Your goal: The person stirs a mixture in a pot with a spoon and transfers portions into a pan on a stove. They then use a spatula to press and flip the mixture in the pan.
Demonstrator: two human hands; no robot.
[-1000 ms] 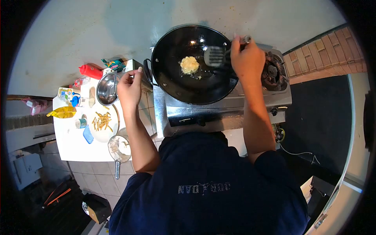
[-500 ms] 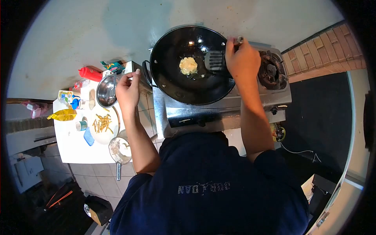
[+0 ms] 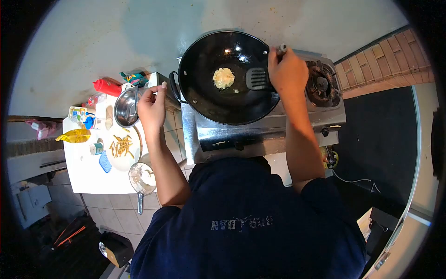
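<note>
A black wok (image 3: 218,104) sits on a steel gas stove (image 3: 260,132). In its middle lies a small yellow patty of food (image 3: 224,77). My right hand (image 3: 288,72) is closed on the handle of a black slotted spatula (image 3: 258,78), whose blade hovers inside the wok just right of the patty. My left hand (image 3: 152,109) hangs over the counter between the wok's side handle and a steel bowl (image 3: 125,108), fingers loosely curled, holding nothing that I can see.
A white counter (image 3: 86,174) at the left holds a plate of fries (image 3: 121,148), a red sauce bottle (image 3: 108,86), a yellow packet (image 3: 74,135), small jars and a sieve-like pan (image 3: 141,179). A second burner (image 3: 321,86) lies right of the wok.
The spatula blade has dropped slightly lower in the wok beside the patty. My left hand has stayed near the steel bowl.
</note>
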